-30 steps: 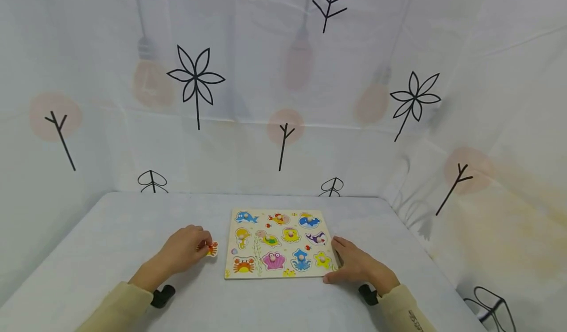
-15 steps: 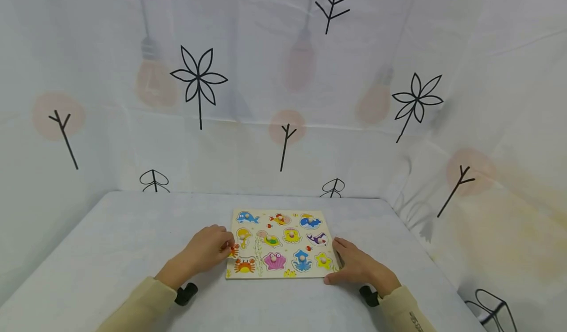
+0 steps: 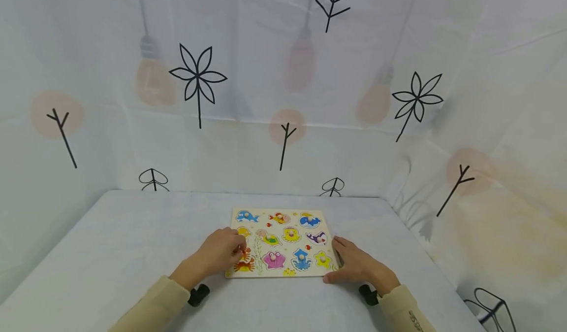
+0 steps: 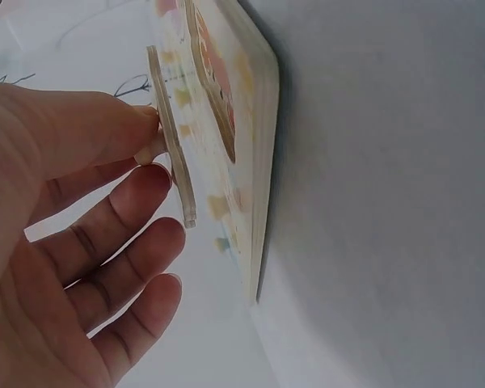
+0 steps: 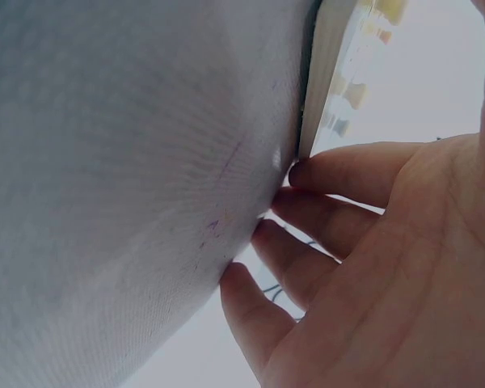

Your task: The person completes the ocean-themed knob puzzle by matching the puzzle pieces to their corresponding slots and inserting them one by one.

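Observation:
My left hand (image 3: 218, 251) pinches a wooden crab puzzle piece (image 3: 246, 254) by its small knob, thumb and index finger together. In the left wrist view the crab piece (image 4: 176, 153) appears edge-on, held off the puzzle board (image 4: 265, 162) and tilted. Below it, at the board's near left corner, lies a printed crab recess (image 3: 244, 267), partly covered by the hand. The puzzle board (image 3: 262, 214) lies flat on the table. My right hand (image 3: 358, 262) rests at its right edge, fingers extended, thumb at the near right corner; the right wrist view shows fingertips (image 5: 301, 173) on the cloth beside the board.
Other knobbed sea-animal pieces sit in the board, among them a pink shell (image 3: 274, 259), a blue squid (image 3: 301, 261) and a yellow starfish (image 3: 323, 259). A white cloth covers the table (image 3: 168, 223); a printed curtain (image 3: 248, 149) hangs behind it.
My left hand has carried the crab piece rightward from the tabletop left of the board to over the board's near left part. The right hand has stayed at the board's right edge.

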Demonstrator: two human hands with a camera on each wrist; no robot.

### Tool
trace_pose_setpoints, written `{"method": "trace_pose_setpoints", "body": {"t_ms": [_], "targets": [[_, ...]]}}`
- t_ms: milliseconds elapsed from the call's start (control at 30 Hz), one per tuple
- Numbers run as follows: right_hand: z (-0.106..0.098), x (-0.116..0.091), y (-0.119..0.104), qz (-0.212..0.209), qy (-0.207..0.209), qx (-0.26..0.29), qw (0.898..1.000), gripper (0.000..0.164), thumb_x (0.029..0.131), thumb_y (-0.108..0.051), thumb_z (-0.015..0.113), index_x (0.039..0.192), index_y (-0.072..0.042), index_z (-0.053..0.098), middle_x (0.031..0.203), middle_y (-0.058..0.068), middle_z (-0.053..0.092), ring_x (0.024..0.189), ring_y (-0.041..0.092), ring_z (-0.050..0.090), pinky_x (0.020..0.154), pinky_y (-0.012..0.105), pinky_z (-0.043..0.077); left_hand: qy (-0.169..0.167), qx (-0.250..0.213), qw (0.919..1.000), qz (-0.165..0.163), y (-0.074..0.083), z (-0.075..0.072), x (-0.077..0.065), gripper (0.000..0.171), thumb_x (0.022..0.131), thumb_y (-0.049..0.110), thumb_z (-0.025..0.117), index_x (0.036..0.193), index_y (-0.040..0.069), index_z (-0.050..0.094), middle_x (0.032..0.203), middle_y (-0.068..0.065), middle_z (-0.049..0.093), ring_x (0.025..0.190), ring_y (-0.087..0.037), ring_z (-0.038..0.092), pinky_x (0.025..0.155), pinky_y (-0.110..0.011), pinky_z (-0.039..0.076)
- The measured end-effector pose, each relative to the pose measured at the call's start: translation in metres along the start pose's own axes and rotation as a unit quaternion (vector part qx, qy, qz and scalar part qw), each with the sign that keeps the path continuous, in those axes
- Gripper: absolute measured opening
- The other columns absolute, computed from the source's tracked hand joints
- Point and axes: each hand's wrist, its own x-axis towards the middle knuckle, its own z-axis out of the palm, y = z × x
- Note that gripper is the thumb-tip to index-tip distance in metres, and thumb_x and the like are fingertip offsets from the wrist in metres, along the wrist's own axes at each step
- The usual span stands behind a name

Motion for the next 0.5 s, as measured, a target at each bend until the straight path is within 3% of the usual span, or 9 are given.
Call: {"method": "trace_pose_setpoints", "body": {"t_ms": [500], "targets": [[0.0026,0.0013,0.0022,-0.001,0.005,-0.006,1.000,0.116,0.058,-0.064,0.080,0.147,-0.005,0.034,0.153,0.014,0.028,0.138,0.035,0.027,0.107,0.055,0.026,-0.027,-0.006,0.9996,-0.003,0.0099,0.0057,-0.0005,0.008,0.081,0.013,0.069,0.077,0.018,0.066,0.072,0.012,0.049,0.070,-0.009,0.042,0.069,-0.030,0.039]]}}
